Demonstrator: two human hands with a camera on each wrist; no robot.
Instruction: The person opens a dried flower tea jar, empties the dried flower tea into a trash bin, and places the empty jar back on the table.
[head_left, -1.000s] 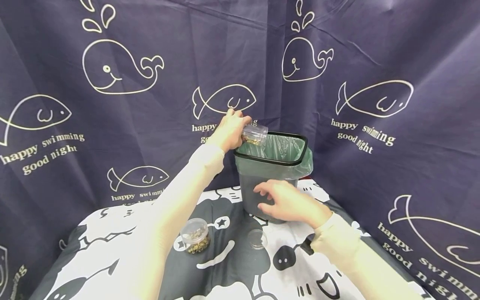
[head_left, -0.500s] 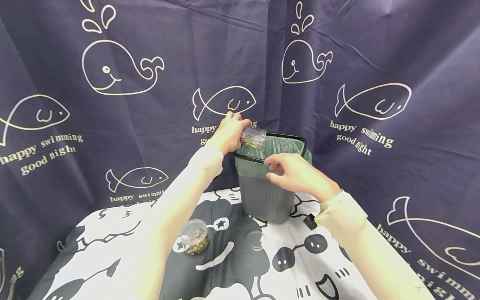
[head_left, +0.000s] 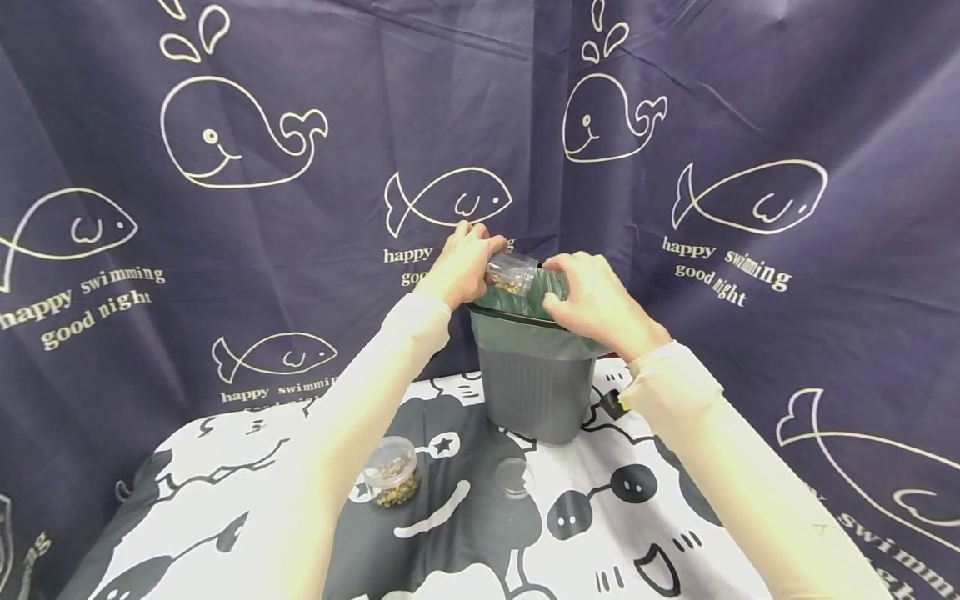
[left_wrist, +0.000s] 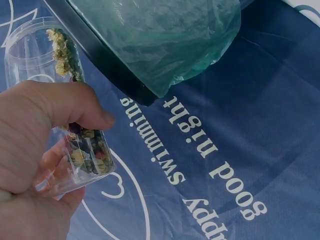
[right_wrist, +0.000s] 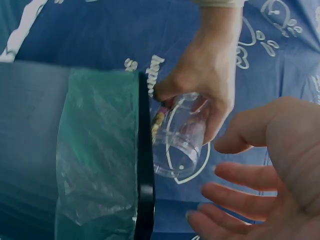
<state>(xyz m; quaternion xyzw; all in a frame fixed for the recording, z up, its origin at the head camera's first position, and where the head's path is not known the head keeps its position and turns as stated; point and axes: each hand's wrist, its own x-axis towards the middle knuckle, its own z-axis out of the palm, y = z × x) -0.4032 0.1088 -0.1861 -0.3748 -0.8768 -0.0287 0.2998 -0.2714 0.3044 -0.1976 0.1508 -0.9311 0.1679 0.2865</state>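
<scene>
The right hand has risen from before the grey bin to near the clear jar's mouth, fingers loosely curved, holding nothing; the left hand still grips that jar, tilted at the bin's left rim. "happy swimming good night" repeats across the navy curtain; nearer, a second jar and a clear disc sit on cartoon-print cloth
</scene>
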